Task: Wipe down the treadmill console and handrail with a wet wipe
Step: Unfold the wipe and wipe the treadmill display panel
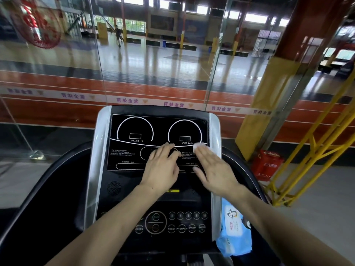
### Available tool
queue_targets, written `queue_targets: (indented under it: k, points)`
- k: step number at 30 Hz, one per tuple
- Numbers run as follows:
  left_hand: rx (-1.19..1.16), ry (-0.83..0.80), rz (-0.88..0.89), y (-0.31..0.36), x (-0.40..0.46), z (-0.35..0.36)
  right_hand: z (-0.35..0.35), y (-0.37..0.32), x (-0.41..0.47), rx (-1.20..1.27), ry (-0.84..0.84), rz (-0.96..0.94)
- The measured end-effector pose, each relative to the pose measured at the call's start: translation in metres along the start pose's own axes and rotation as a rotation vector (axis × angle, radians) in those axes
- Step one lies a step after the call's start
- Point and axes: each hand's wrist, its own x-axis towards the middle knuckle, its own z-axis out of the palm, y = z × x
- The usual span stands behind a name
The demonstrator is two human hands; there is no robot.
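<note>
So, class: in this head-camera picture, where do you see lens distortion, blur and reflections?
Head view: the wide lens bows the console edges and the yellow railing; the right hand and wet wipe look slightly smeared; the glass panel carries faint reflections; daylight comes from the far windows.

Treadmill console [107, 143] carried everything: black display panel [134, 156] framed by silver side rails. Blue wet wipe pack [235, 230] lay at console's right edge. White wipe [197, 145] lay on display panel near SPEED dial. Both hands rested on panel.

"INCLINE", "SPEED km/h" on console [132, 129]
</note>
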Motion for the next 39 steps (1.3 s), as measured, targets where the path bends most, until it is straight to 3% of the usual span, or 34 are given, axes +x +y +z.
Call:
queue_targets:
  k: [6,15,24,30,34,39]
  points:
    - [0.085,0.010,0.007,-0.011,-0.001,-0.004,-0.025,0.026,0.083,-0.010,-0.059,0.089]
    - [0.117,0.032,-0.042,-0.027,-0.024,0.002,0.019,-0.022,-0.055,-0.060,-0.166,-0.084]
    - [0.167,0.027,-0.044,-0.021,-0.031,-0.006,-0.035,0.031,0.089,-0.020,-0.176,0.012]
    - [0.224,0.010,-0.078,-0.027,-0.044,0.001,0.008,-0.004,-0.016,-0.019,-0.220,-0.253]
    - [0.241,-0.026,-0.076,-0.019,-0.050,0.009,0.005,0.001,-0.014,-0.052,-0.257,-0.339]
    - [0.248,-0.050,-0.093,-0.021,-0.052,0.011,-0.026,0.024,0.083,-0.021,-0.163,-0.058]
